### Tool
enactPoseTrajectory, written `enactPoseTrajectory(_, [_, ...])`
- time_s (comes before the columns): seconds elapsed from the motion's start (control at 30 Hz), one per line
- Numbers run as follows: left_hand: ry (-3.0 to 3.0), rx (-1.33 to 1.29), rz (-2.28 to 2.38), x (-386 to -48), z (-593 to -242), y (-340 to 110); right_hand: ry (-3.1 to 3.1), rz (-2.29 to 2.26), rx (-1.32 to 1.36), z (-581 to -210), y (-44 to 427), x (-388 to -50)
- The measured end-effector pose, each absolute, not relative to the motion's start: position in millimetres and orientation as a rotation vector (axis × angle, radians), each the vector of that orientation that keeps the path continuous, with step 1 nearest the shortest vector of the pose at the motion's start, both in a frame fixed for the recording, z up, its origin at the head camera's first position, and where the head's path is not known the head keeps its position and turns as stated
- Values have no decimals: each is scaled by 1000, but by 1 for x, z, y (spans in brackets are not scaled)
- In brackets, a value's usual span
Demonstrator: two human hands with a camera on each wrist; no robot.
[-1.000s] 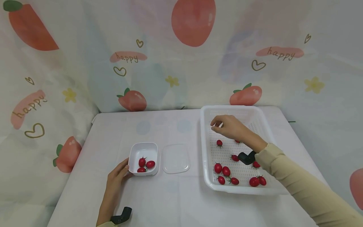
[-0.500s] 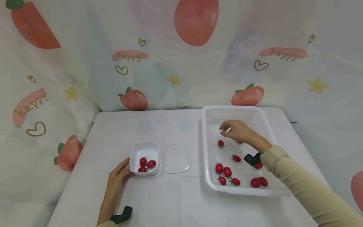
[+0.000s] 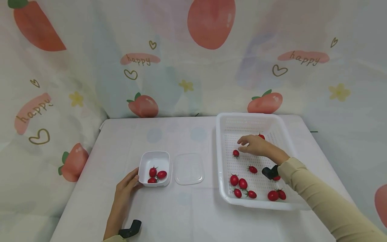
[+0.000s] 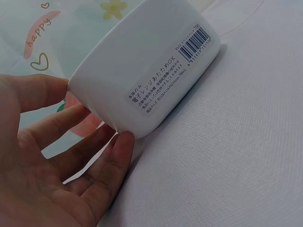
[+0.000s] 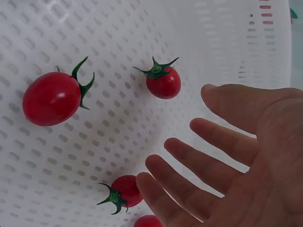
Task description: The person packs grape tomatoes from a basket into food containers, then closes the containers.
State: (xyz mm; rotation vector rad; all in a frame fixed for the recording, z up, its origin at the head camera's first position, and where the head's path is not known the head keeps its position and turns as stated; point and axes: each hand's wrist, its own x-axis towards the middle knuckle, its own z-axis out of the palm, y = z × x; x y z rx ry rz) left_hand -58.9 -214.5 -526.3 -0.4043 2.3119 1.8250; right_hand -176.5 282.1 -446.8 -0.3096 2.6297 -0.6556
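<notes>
Over the white perforated basket my right hand hovers with nothing in its grasp. Its fingers spread apart in the right wrist view, the thumb closest to a red cherry tomato with a green stem. Another cherry tomato lies by the fingertip lowest in that view; whether they touch, I cannot tell. Several more cherry tomatoes lie in the basket. On the left, my left hand rests its fairly straight fingertips against the side of a small white box. Inside that box are three cherry tomatoes.
A clear, flat lid lies on the white tablecloth between box and basket. Behind the table hangs a cloth with fruit prints. The basket has raised walls around it.
My right hand has moved down and slightly right inside the basket, nearer the cherry tomato by its left wall. The left hand stays at the box. The head view has shifted slightly.
</notes>
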Motion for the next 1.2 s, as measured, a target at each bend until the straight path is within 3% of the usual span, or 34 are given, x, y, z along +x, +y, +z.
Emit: enactPoseTrajectory(1.2, [2329, -400, 1830, -57, -526, -214, 2742, -559, -156, -465, 307, -173])
